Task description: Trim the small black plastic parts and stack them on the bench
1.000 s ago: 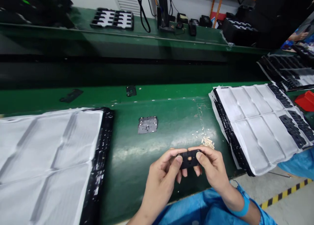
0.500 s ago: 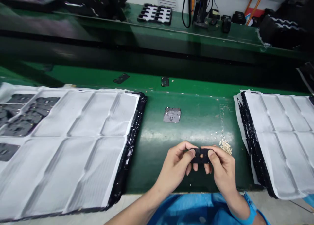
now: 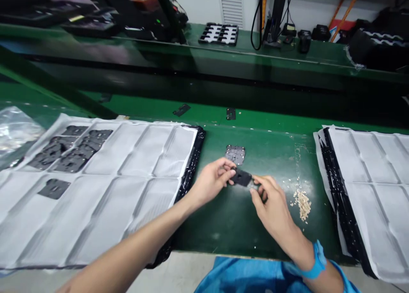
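Observation:
My left hand (image 3: 217, 178) pinches a small black plastic plate (image 3: 242, 177) by its left end, tilted above the green bench. My right hand (image 3: 271, 203) is just right of the plate, thumb and index finger apart near its right end. Whether a fingertip still touches it I cannot tell, as the picture is slightly blurred there. Just beyond the held plate, a small stack of similar grey-black plates (image 3: 235, 154) lies on the bench. To the right of my right hand is a heap of tiny beige pieces (image 3: 303, 204).
A white-lined compartment tray (image 3: 105, 212) at left holds several dark plates (image 3: 76, 154). Another stacked white-lined tray (image 3: 367, 207) stands at right. Two loose plates lie farther back, one dark plate (image 3: 230, 113) and one slanted plate (image 3: 182, 110). A raised shelf (image 3: 246, 54) runs behind.
Both hands have moved away from me and leftward with the plate, toward the stack. My right hand has come off the plate's right end, and the plate has tilted. The view has shifted left.

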`<action>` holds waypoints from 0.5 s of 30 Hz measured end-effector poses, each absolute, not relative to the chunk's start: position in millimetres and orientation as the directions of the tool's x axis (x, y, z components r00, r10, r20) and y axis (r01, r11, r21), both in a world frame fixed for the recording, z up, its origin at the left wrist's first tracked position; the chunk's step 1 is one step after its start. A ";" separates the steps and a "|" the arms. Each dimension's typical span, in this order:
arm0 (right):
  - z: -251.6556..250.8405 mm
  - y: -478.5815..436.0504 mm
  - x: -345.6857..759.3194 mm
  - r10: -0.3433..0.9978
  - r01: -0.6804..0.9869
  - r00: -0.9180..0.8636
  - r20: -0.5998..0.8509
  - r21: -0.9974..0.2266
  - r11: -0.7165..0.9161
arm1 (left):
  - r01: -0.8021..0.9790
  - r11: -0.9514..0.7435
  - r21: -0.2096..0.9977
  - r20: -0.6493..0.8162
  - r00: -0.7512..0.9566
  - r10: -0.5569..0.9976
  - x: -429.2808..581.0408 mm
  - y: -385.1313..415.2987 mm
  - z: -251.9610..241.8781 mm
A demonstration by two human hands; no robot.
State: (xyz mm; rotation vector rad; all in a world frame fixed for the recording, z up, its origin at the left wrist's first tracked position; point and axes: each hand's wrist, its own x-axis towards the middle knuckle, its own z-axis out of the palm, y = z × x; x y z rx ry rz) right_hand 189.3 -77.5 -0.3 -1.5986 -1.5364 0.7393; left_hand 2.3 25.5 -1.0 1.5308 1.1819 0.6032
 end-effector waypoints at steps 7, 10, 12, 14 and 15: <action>-8.7 3.9 172.6 0.998 0.810 -0.003 0.056 -0.586 0.035 | 0.638 -0.155 0.755 -0.038 0.278 0.960 -4.9 64.8 -19.2; -11.6 31.9 168.5 0.997 0.838 -0.071 0.014 -0.542 0.067 | 0.722 -0.188 0.666 -0.009 0.259 0.966 -7.5 72.1 -23.4; -11.3 44.2 164.2 0.992 0.854 -0.122 -0.031 -0.513 0.089 | 0.752 -0.200 0.628 -0.016 0.269 0.963 -7.6 80.3 -23.6; -6.7 51.1 158.7 0.987 0.875 -0.135 -0.085 -0.477 0.079 | 0.763 -0.224 0.606 -0.027 0.301 0.953 -5.5 89.5 -20.1; -2.5 52.8 155.9 0.986 0.888 -0.125 -0.115 -0.455 0.059 | 0.762 -0.242 0.601 -0.029 0.323 0.946 -4.0 93.2 -17.3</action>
